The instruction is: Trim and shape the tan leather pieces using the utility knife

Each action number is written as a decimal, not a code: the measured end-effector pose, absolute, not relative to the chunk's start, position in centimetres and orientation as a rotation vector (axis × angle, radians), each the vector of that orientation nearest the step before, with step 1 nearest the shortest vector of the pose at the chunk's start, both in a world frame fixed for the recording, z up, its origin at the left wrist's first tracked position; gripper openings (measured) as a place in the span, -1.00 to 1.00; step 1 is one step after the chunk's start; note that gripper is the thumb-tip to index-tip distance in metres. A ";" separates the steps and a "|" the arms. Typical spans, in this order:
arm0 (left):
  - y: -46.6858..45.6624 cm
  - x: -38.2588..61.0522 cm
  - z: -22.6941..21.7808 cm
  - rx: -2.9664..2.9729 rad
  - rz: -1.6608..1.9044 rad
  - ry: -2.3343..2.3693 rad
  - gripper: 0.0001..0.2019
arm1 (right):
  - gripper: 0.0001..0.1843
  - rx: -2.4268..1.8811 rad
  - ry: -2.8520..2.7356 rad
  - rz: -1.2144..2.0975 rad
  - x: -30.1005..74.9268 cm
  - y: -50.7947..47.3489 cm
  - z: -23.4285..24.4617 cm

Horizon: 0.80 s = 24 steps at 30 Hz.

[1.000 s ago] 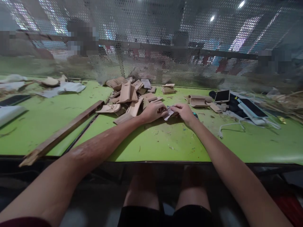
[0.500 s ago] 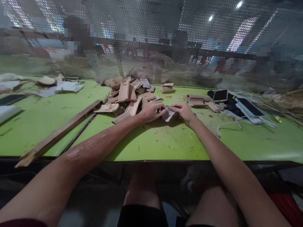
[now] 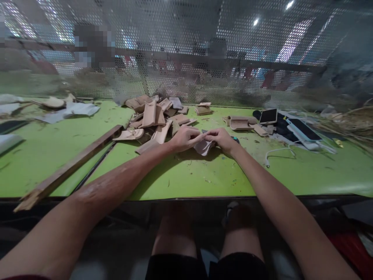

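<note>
Both my hands meet over the middle of the green table (image 3: 204, 175). My left hand (image 3: 183, 138) and my right hand (image 3: 223, 139) each pinch the top edge of a small pale sheet (image 3: 203, 147), which hangs between them just above the table. The fingers of both hands are closed on it. A pile of tan leather pieces (image 3: 154, 116) lies just behind and left of my left hand. More tan pieces (image 3: 241, 123) lie behind my right hand.
A long wooden strip (image 3: 70, 167) lies diagonally on the left. Two phones (image 3: 268, 116) (image 3: 301, 130) and a white cable (image 3: 276, 151) are at the right. Paper scraps (image 3: 70, 111) lie far left. A perforated metal screen (image 3: 186, 58) backs the table.
The hands have lifted the pale sheet slightly off the table and brought their fingertips closer together; it now hangs down between them. The view has shifted a little.
</note>
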State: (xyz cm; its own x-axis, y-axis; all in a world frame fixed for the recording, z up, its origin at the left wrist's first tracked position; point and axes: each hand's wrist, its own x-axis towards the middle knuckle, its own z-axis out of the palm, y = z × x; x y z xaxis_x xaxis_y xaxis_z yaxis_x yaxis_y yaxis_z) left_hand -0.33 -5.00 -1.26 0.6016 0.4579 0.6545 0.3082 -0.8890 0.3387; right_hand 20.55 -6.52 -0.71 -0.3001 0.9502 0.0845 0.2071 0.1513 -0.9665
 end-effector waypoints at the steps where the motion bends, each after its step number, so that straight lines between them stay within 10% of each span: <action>1: -5.1 -0.3 -1.2 2.638 1.148 0.629 -0.44 | -0.67 -1.125 -1.651 1.219 20.5 -6.5 -0.7; 24: -6.1 0.2 -0.9 2.573 1.087 0.594 -0.43 | -0.69 -1.076 -1.700 1.282 20.6 -6.8 -0.8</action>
